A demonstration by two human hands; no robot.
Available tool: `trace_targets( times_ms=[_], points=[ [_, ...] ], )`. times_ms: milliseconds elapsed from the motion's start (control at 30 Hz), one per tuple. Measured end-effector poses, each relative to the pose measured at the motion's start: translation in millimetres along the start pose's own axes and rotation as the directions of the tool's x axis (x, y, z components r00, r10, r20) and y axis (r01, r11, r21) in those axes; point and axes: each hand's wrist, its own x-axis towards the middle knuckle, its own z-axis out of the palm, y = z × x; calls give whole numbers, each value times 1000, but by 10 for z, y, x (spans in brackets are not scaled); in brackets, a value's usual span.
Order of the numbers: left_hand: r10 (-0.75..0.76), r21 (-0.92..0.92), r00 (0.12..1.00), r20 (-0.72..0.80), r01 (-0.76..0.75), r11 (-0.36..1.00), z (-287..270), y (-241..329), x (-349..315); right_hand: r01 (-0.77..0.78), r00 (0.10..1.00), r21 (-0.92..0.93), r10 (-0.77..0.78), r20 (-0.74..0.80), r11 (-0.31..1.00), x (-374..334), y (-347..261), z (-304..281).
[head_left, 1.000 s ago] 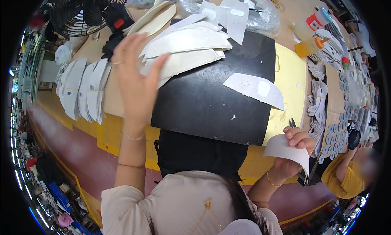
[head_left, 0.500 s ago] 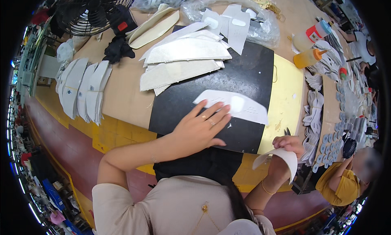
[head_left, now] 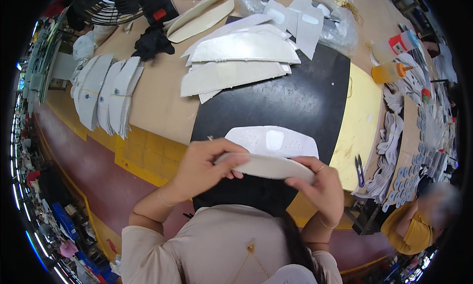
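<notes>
A curved off-white fabric panel (head_left: 271,167) is held between my two hands at the near edge of the black mat (head_left: 266,104). My left hand (head_left: 209,166) pinches its left end, thumb on top. At the other end, my right hand (head_left: 320,183) grips it between thumb and fingers. Just beyond lies a flat white panel (head_left: 246,138) with small holes and a glossy white patch (head_left: 274,140) at its middle. A stack of pale padded panels (head_left: 236,62) covers the mat's far left part.
Thread snips (head_left: 359,170) lie at the yellow board's (head_left: 352,131) right edge. Two glue bottles, one orange (head_left: 389,73) and one red-labelled (head_left: 401,42), stand at the far right. Tied panel bundles (head_left: 106,94) sit left, near a black fan (head_left: 108,5). Someone in yellow (head_left: 409,227) is at right.
My left hand has left the flat panel and now grips the curved one. My right hand has brought that panel left to the front of the mat. The flat panel sits slightly nearer.
</notes>
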Motion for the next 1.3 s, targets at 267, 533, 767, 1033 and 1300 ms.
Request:
trace_targets(
  times_ms=[267,533,767,1033,1300],
  points=[
    [-161,88,976,-148,175,981,-148,-92,186,-342,903,328,404,-144,881,3,162,-64],
    [-189,269,957,-220,246,931,-132,-97,348,-355,887,43,351,-301,934,127,244,17],
    [-181,314,957,-227,248,917,-129,-111,362,-386,871,55,384,-305,921,150,207,28],
    [-164,345,957,-238,241,907,-106,-102,372,-392,868,26,379,-322,920,167,191,43],
    [-141,395,961,-236,227,890,-95,-96,379,-396,869,-75,348,-353,915,166,208,63]
  ],
)
